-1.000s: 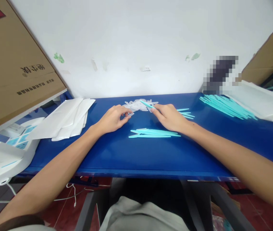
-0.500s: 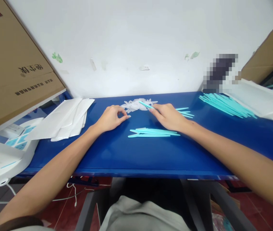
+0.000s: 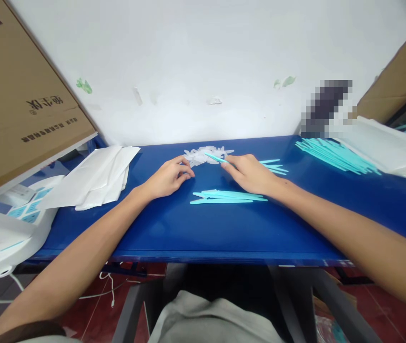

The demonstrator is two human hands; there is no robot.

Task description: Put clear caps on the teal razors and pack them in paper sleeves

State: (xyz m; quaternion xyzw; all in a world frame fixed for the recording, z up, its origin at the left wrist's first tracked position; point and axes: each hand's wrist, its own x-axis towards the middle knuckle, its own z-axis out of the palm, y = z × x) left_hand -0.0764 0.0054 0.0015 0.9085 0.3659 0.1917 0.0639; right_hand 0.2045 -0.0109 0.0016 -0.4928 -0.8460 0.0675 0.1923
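My right hand [image 3: 251,172] pinches a slim turquoise eyebrow razor [image 3: 214,157], its far end pointing left over a heap of small translucent plastic caps [image 3: 206,154]. At the heap's near left edge is my left hand [image 3: 171,177], its fingers curled with thumb and fingertips close together; whatever they may hold is hidden. On the blue table [image 3: 203,228], nearer to me, lie several turquoise razors [image 3: 229,196] in a loose row. A few more razors [image 3: 274,166] stick out behind my right hand.
At the right lies a big bundle of turquoise razors [image 3: 337,155] beside a stack of clear plastic bags [image 3: 392,150]. To the left are white paper sheets [image 3: 97,174], a white device [image 3: 27,219] and a large cardboard box [image 3: 27,85]. A white wall [image 3: 188,62] rises behind the table.
My left fingers have curled further, and the small pale piece seen at their tips before is now out of sight. My right hand keeps its razor, shifted slightly left.
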